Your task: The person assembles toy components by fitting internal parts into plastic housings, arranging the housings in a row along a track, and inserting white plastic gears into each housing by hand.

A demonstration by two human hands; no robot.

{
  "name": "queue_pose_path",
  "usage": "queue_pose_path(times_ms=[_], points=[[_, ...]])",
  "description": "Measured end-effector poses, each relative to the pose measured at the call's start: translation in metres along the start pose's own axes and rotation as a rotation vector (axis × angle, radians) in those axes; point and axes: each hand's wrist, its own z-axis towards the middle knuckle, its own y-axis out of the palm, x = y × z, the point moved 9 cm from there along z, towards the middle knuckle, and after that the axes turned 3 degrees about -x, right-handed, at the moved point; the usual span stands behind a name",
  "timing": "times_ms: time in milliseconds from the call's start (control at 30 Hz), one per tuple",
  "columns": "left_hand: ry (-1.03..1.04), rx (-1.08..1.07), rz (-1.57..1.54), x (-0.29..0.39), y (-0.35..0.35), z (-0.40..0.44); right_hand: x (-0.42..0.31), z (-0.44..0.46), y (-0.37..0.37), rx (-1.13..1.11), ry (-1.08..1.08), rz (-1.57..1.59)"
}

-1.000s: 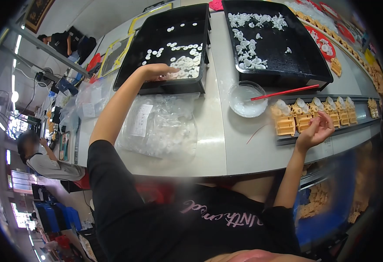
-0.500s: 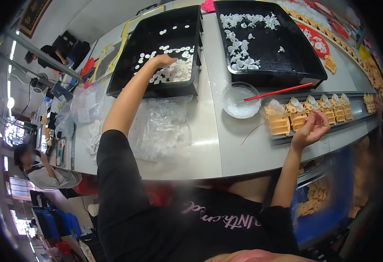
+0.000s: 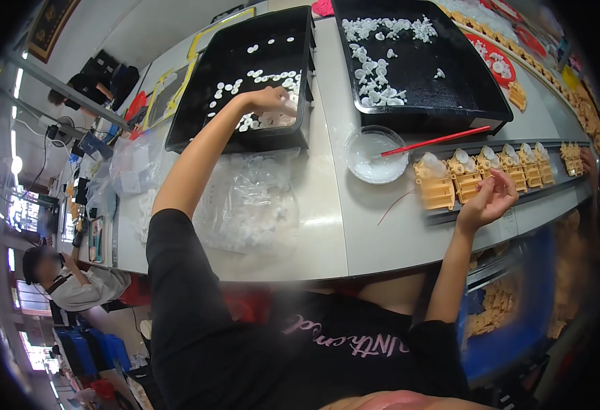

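Observation:
My left hand (image 3: 270, 100) reaches into the left black tray (image 3: 240, 142), its fingers curled down on a heap of white discs (image 3: 252, 120). What lies between those fingertips is hidden. Over on the right, my right hand (image 3: 489, 199) is palm up with loosely bent fingers apart, and nothing shows in it. Its fingertips are close to a row of yellow plastic parts (image 3: 436, 193) on a dark rail; whether they touch is unclear. White round pieces (image 3: 463, 156) sit on top of several of these parts.
A tub of whitish paste (image 3: 366, 168) with a red stick (image 3: 436, 141) stands beside the rail. Behind it, another black tray (image 3: 467, 108) holds white stemmed pieces (image 3: 375, 72). A clear plastic bag (image 3: 248, 205) lies before the left tray. Other people are at the left.
My left hand has moved slightly right and down over the discs, and its fingers have curled inward. My right hand has barely moved.

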Motion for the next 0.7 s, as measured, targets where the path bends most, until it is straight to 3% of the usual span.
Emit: queue_pose_path(times_ms=[367,567,700], points=[[0.006,-0.047,0.119,0.006,0.014,-0.01,0.001,0.0,0.0,-0.003,0.007,-0.005],[0.065,0.057,0.258,-0.004,0.016,0.008,0.0,0.0,0.0,0.002,-0.001,0.004],[0.071,0.075,0.163,-0.001,0.017,0.007,-0.001,0.0,0.001,-0.004,-0.004,0.013]])
